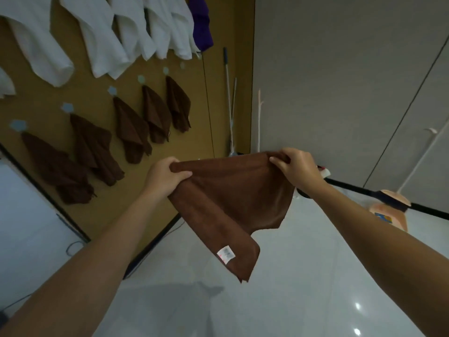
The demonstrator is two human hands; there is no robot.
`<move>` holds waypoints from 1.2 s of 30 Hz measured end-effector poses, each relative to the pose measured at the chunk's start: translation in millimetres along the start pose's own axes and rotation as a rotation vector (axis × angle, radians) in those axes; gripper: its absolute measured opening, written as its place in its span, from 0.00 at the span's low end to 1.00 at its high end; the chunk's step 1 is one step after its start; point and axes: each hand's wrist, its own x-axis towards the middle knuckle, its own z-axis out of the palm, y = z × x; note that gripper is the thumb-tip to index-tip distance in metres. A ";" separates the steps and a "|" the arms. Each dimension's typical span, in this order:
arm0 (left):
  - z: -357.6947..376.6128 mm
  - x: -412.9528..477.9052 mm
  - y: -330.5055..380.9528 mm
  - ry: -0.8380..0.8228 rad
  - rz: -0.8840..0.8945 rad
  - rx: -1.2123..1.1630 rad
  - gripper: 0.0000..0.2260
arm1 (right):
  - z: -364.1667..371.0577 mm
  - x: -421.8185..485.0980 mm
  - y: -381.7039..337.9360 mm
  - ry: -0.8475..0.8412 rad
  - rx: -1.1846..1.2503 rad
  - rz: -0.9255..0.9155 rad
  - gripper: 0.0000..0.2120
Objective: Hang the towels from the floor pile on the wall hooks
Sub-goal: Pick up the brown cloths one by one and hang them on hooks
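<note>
Brown towel (238,198) is hanging in the air between my two hands, in front of the wall (85,93) and clear of the glossy floor (315,276); my left hand (167,176) is pinching one top corner, thumb lying over bunched cloth, and my right hand (298,169) is gripping the other corner with its fingers curled round the hem, so the top edge is pulling nearly straight while the rest is drooping in a loose fold down to a white care label (226,254); I am judging it light, soft and wholly limp, neither slippery nor fragile, so a corner or a bunched hem is looking like the place to hold, leaving cloth free to go over a hook; five brown towels (131,132) are already hanging in the lower row, each under a pale hook (18,125), with white towels (97,32) and a purple one (200,20) hanging above; a bare-looking hook (182,65) is showing at the row's right end, though it is too small to be sure; a mop handle (229,98) is leaning on the wall just beyond it and could be catching the cloth; a peach-coloured thing (388,210) is lying on the floor to my right, well apart; the floor pile is not showing.
</note>
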 end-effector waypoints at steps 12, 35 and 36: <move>64.7 267.8 -25.5 -0.016 0.036 -0.044 0.04 | 97.9 270.9 35.1 -0.078 0.195 0.090 0.05; 167.5 645.0 6.2 0.054 -0.122 -0.294 0.08 | 210.7 689.2 137.2 -0.350 0.348 -0.132 0.14; 170.8 657.6 7.2 0.074 -0.121 -0.270 0.09 | 213.1 706.2 139.8 -0.383 0.376 -0.168 0.11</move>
